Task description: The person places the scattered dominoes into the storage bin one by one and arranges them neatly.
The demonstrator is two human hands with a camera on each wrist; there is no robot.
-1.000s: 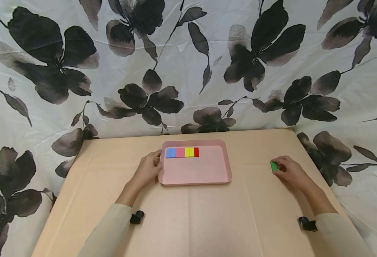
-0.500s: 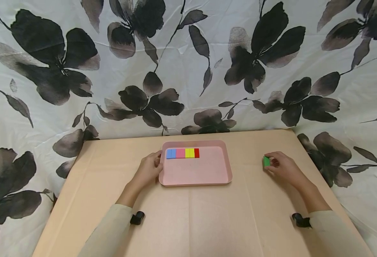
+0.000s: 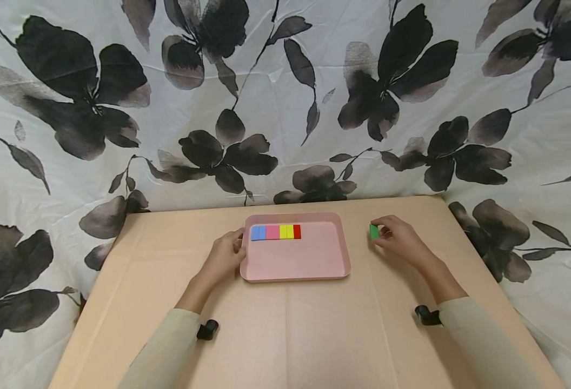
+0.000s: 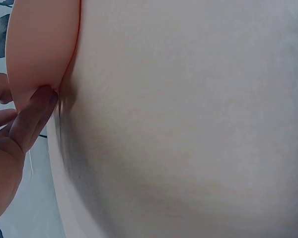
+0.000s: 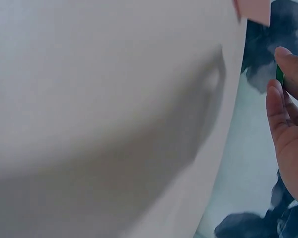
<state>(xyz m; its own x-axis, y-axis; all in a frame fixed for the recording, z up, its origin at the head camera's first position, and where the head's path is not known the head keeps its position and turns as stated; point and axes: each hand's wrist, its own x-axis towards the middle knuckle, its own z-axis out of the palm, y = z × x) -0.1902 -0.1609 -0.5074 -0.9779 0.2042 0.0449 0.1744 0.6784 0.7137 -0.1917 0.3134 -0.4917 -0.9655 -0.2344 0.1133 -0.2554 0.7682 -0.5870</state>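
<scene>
A pink tray [image 3: 295,265] lies near the table's far edge. Along its upper left runs a row of small flat pieces touching side by side: blue pieces [image 3: 258,233], a pink part [image 3: 273,232], yellow pieces [image 3: 287,232] and a red piece [image 3: 297,232]. My left hand [image 3: 223,256] holds the tray's left rim, thumb at the near side, as the left wrist view also shows. To the right of the tray, my right hand [image 3: 402,240] pinches a small green block [image 3: 374,232] between thumb and fingers. The right wrist view shows only a sliver of green.
The table [image 3: 314,335] has a light tan, faintly creased covering. Behind and around it hangs a white cloth [image 3: 305,135] with dark flowers. A small black device sits at each wrist, the left one [image 3: 208,329] and the right one [image 3: 427,315].
My right hand has moved left with the green block, from near the table's right side toward the tray. The left hand and the tray have stayed in place.
</scene>
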